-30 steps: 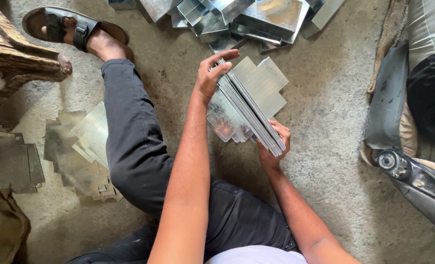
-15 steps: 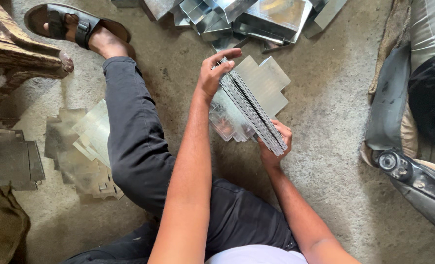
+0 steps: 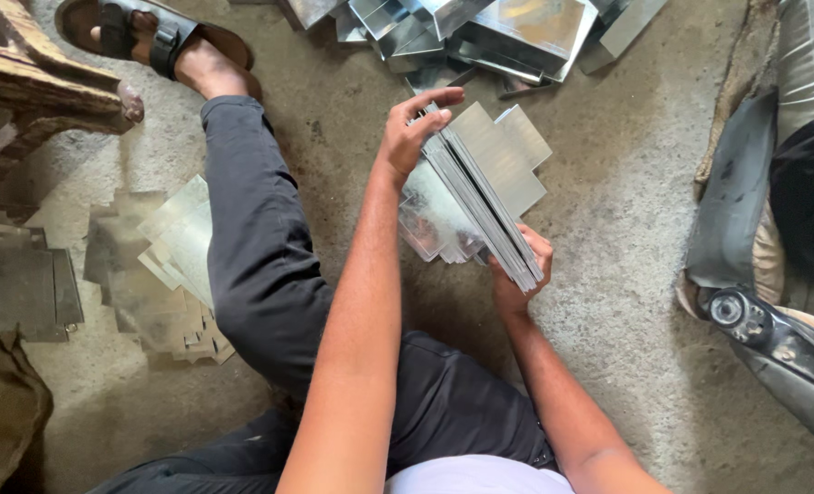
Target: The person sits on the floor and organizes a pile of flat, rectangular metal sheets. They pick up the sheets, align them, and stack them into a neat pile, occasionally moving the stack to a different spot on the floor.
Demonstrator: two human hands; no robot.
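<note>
A stack of thin, shiny cut metal sheets [image 3: 494, 169] stands on edge above the concrete floor between my hands. My left hand [image 3: 409, 128] grips the far end of the stack, fingers curled over its top edge. My right hand [image 3: 519, 270] holds the near end from below, thumb against the side. The sheets have notched, cross-like outlines. One sheet on the left side [image 3: 434, 220] leans away from the rest of the pack. I sit on the floor with my left leg [image 3: 251, 238] in dark trousers stretched out and a sandal [image 3: 141, 37] on the foot.
A heap of folded metal boxes [image 3: 480, 32] lies at the top. Loose flat sheets [image 3: 173, 265] lie left of my leg, more dark sheets [image 3: 18, 284] at the far left. A wooden stool leg [image 3: 41, 87] is upper left. A grey machine part [image 3: 773, 338] is at right.
The stack and both hands have shifted very slightly; the left hand's fingers have settled a little further over the top edge. Otherwise nothing has visibly moved.
</note>
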